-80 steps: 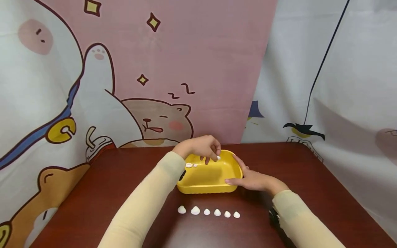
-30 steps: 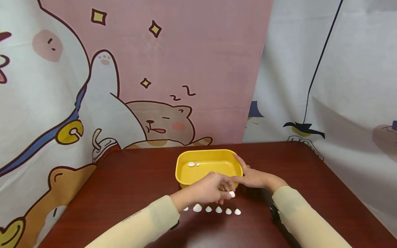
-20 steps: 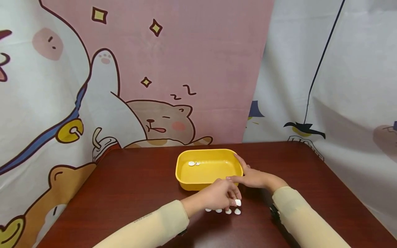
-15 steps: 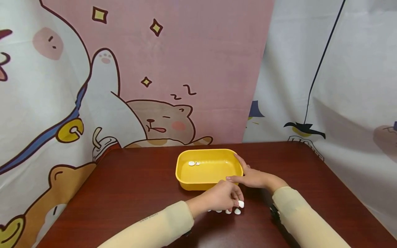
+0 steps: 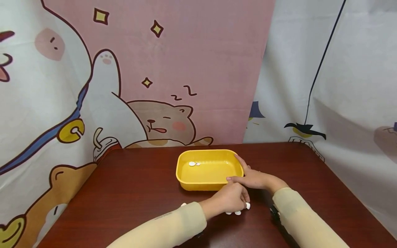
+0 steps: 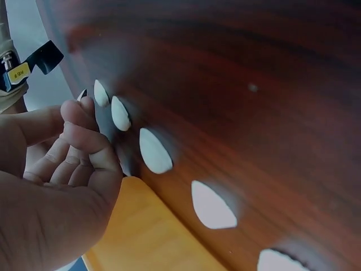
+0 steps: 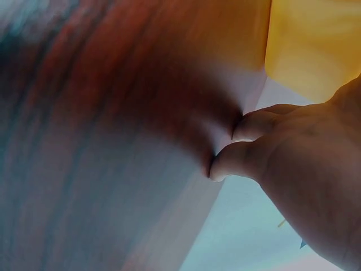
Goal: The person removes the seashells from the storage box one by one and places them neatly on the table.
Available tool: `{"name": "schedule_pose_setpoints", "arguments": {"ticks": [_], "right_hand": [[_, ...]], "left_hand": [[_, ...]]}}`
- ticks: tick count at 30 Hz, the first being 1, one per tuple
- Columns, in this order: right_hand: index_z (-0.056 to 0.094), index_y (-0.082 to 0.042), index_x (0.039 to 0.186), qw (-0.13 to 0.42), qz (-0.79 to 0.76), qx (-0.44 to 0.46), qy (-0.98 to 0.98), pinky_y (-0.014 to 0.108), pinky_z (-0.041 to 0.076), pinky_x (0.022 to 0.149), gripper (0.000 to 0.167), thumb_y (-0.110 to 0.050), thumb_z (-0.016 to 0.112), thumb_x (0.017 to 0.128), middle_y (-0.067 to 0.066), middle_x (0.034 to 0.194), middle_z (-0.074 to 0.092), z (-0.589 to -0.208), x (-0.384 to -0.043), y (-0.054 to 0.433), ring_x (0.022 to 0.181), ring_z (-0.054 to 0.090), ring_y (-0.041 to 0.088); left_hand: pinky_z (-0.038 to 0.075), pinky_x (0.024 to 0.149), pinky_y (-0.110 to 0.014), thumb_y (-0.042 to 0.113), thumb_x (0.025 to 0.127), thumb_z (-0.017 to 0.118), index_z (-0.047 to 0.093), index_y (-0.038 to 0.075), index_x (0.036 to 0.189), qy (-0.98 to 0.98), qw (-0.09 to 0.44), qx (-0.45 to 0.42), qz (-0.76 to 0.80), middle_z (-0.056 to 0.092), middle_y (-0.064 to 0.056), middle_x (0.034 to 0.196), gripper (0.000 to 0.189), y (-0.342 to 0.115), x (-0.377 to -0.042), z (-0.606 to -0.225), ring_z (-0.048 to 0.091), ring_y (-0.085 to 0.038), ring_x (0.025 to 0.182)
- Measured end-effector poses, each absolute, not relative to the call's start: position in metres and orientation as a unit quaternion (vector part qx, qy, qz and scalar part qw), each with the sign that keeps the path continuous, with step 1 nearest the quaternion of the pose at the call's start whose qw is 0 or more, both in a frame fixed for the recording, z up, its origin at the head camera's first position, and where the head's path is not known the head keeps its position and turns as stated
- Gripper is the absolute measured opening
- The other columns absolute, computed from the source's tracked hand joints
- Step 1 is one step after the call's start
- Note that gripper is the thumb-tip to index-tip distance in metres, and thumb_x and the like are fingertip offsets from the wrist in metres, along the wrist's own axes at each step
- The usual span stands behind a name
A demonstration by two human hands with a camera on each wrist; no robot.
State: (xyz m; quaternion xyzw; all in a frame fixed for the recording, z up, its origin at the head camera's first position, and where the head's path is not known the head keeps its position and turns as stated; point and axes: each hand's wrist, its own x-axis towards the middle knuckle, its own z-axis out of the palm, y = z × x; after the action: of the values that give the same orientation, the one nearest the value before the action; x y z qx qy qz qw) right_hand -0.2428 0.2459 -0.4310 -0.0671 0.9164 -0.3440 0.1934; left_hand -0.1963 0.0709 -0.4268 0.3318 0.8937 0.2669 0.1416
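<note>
My left hand (image 5: 231,198) pinches a small white seashell (image 5: 247,205) between thumb and fingertips, low at the right end of a row of similar shells. Whether the held shell touches the table cannot be told. In the left wrist view, the row shells (image 6: 155,151) lie spaced out; in the head view, my left hand and sleeve hide most of them. A yellow tub (image 5: 201,187) stands behind the row, with white shells (image 5: 192,164) inside at its back left. My right hand (image 5: 254,178) rests spread against the tub's right side, thumb on the front rim.
The dark red-brown table (image 5: 139,182) extends to both sides of the tub. A cartoon-printed cloth (image 5: 211,69) hangs behind the table's far edge. A black wrist device (image 5: 274,213) shows at my right cuff.
My left hand has come out of the tub with a shell, travelled toward me, then right along the row to its right end. The right hand has stayed at the tub.
</note>
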Motion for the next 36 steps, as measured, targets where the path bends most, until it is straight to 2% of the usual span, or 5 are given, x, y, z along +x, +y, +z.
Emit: {"name": "schedule_pose_setpoints", "arguments": {"ticks": [6, 11, 20, 30, 36], "right_hand": [[-0.018, -0.032, 0.169, 0.196, -0.342, -0.064, 0.917, 0.081, 0.026, 0.118, 0.122, -0.077, 0.064, 0.09, 0.035, 0.174, 0.007, -0.43, -0.241, 0.247, 0.157, 0.024, 0.059], [-0.02, -0.032, 0.168, 0.205, -0.342, -0.066, 0.914, 0.082, 0.021, 0.119, 0.123, -0.078, 0.063, 0.09, 0.034, 0.175, 0.003, -0.429, -0.243, 0.245, 0.159, 0.015, 0.059], [-0.02, -0.031, 0.169, 0.207, -0.344, -0.069, 0.913, 0.079, 0.023, 0.121, 0.122, -0.077, 0.062, 0.091, 0.036, 0.174, 0.003, -0.429, -0.244, 0.248, 0.158, 0.021, 0.058], [-0.02, -0.032, 0.168, 0.206, -0.336, -0.062, 0.917, 0.079, 0.023, 0.121, 0.122, -0.08, 0.061, 0.091, 0.037, 0.174, 0.004, -0.43, -0.244, 0.248, 0.158, 0.021, 0.059], [-0.02, -0.031, 0.169, 0.204, -0.334, -0.06, 0.918, 0.08, 0.024, 0.12, 0.122, -0.08, 0.06, 0.09, 0.038, 0.173, 0.005, -0.43, -0.244, 0.246, 0.156, 0.025, 0.06]], "left_hand": [[0.046, 0.055, -0.012, 0.012, 0.089, 0.08, 0.079, 0.019, 0.085, 0.904, 0.111, 0.353, 0.214, 0.068, 0.014, 0.068, 0.008, 0.078, -0.194, -0.427, 0.056, 0.002, 0.055], [0.045, 0.06, -0.013, 0.018, 0.089, 0.081, 0.079, 0.021, 0.081, 0.914, 0.071, 0.371, 0.149, 0.068, 0.015, 0.069, 0.008, 0.081, -0.194, -0.423, 0.056, 0.0, 0.062], [0.042, 0.055, -0.017, 0.018, 0.092, 0.079, 0.068, 0.02, 0.062, 0.913, 0.031, 0.398, 0.08, 0.054, 0.013, 0.055, 0.032, 0.086, -0.189, -0.422, 0.05, -0.004, 0.054], [0.045, 0.054, -0.018, 0.016, 0.094, 0.076, 0.068, 0.018, 0.07, 0.906, 0.006, 0.423, 0.03, 0.053, 0.007, 0.057, 0.026, 0.088, -0.186, -0.421, 0.049, -0.005, 0.051], [0.054, 0.067, -0.02, 0.031, 0.095, 0.08, 0.073, 0.02, 0.074, 0.914, 0.02, 0.405, 0.009, 0.059, 0.008, 0.062, 0.025, 0.092, -0.185, -0.421, 0.057, -0.006, 0.062]]}}
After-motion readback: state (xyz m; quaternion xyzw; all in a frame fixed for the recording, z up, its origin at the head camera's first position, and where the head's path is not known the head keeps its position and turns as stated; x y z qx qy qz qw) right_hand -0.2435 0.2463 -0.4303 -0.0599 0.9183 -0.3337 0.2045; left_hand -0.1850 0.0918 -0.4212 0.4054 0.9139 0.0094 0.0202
